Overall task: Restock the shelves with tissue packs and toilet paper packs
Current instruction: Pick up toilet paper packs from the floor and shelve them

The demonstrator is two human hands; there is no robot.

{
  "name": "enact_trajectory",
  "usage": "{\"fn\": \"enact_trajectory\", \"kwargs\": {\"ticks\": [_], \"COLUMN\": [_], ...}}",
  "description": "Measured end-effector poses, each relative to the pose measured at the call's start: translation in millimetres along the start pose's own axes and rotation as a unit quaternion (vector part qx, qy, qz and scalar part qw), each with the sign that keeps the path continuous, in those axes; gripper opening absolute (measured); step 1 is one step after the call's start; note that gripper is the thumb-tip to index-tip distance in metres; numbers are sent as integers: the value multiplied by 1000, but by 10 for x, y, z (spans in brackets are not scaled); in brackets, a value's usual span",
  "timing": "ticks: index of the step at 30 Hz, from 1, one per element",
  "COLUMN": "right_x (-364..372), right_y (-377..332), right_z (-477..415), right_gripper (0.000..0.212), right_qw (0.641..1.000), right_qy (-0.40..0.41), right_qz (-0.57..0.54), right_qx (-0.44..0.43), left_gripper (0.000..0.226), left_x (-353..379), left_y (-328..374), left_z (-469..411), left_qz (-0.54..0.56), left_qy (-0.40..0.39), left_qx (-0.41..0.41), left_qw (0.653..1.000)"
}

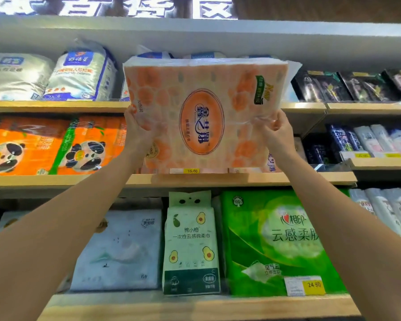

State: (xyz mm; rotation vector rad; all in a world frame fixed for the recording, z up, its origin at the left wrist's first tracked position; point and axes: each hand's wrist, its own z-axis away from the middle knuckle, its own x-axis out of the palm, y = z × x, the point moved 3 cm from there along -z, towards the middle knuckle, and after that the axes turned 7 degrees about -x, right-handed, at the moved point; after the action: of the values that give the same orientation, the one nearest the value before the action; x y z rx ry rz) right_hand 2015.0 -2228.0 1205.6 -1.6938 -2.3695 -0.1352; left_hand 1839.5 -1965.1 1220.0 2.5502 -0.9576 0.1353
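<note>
I hold a large orange-and-white tissue pack (204, 98) up in front of the shelves with both arms raised. My left hand (137, 126) grips its lower left corner, and my right hand (276, 129) grips its lower right corner. The pack is upright with its oval label facing me, and it spans the gap between the top shelf (56, 105) and the middle shelf (241, 178). It hides what stands behind it on both shelves.
Orange panda packs (44, 147) fill the middle shelf at left; white and blue packs (79, 75) sit on the top shelf. Below stand a pale pack (120, 251), an avocado-print pack (190, 246) and a green pack (280, 242). Dark packets (347, 86) and bottles (375, 140) are at right.
</note>
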Motion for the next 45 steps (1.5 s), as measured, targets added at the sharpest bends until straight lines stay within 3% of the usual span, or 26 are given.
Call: {"fn": "enact_trajectory", "kwargs": {"ticks": [6, 15, 20, 26, 33, 41, 45], "right_x": [282, 456, 594, 826, 963, 1061, 1095], "right_y": [130, 642, 945, 1243, 1447, 1587, 1654], "right_z": [-91, -212, -303, -296, -443, -562, -593], "right_gripper": [42, 56, 52, 43, 41, 47, 65], "right_qw": [999, 999, 999, 992, 967, 950, 951], "right_qy": [22, 23, -6, -33, -47, -67, -103], "right_qz": [-36, -38, 20, 109, 232, 279, 259], "right_qx": [-16, 6, 29, 62, 88, 122, 130], "left_gripper": [87, 89, 76, 108, 96, 86, 88], "left_x": [-38, 127, 228, 228, 280, 362, 422], "left_y": [-184, -606, -809, -1077, -1162, -1259, -1391], "left_z": [-236, -485, -670, -655, -880, -1070, -1057], "left_qz": [4, -33, -62, -154, -214, -350, -346], "left_qy": [7, 4, 7, 25, 11, 18, 28], "left_qx": [43, 36, 1, -33, -40, -76, -92], "left_qw": [999, 999, 998, 987, 976, 933, 933]}}
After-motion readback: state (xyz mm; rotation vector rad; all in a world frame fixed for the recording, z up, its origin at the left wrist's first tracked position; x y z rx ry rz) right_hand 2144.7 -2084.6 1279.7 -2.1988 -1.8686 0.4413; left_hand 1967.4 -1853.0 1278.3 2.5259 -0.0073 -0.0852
